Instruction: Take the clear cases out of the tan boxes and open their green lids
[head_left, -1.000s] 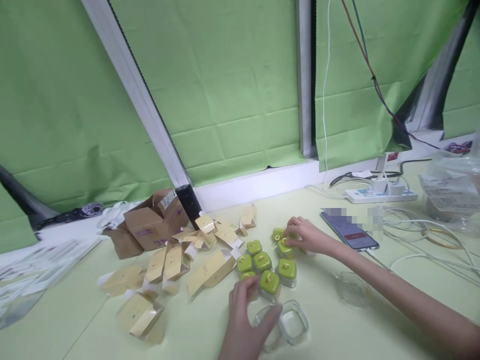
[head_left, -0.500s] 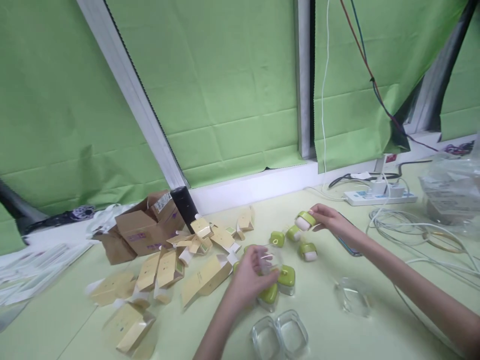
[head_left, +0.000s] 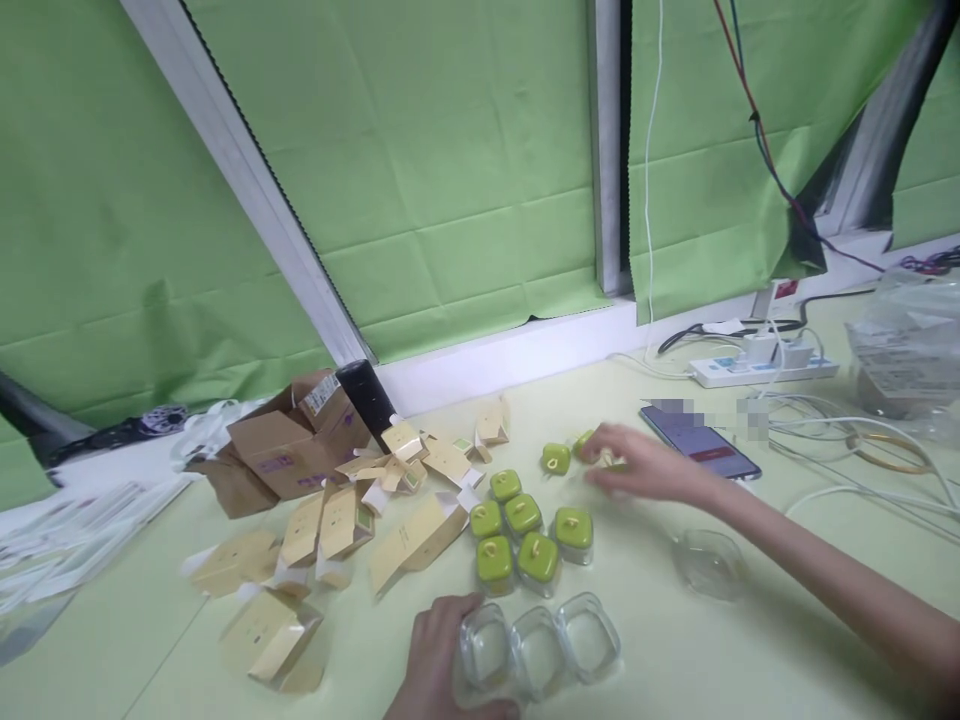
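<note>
My left hand [head_left: 439, 655] is at the bottom edge, fingers curled on the leftmost of three clear square cups [head_left: 538, 645] standing in a row. Just beyond them is a cluster of several small jars with green lids [head_left: 525, 535]. My right hand [head_left: 637, 465] reaches across from the right and is blurred by motion; it lies over two more green-lidded jars [head_left: 556, 458] farther back, and whether its fingers are shut on one I cannot make out.
Small yellow cartons [head_left: 330, 530] lie scattered at left, beside an open brown box [head_left: 289, 450] and a black cylinder [head_left: 367, 395]. A phone [head_left: 701, 452], a power strip [head_left: 761, 368], white cables [head_left: 862, 470], a clear lid [head_left: 709, 565] and a plastic bag [head_left: 907, 360] lie at right.
My left hand came back down and set a clear cup beside the two others, making a row of three. My right hand dropped from holding a jar raised to the jars on the table.
</note>
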